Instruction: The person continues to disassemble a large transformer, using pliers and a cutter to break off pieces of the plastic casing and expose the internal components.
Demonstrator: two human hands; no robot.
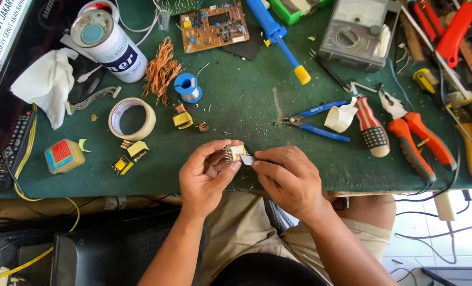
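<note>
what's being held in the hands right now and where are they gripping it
The left hand pinches a small pinned transformer bobbin by its sides. The right hand holds a small pale strip against it; its grip point is hidden.

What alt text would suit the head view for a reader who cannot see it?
Left hand holds a small pinned transformer while the right hand presses a small blade against it, above a green bench strewn with tape roll, blue pliers and circuit board.
</note>
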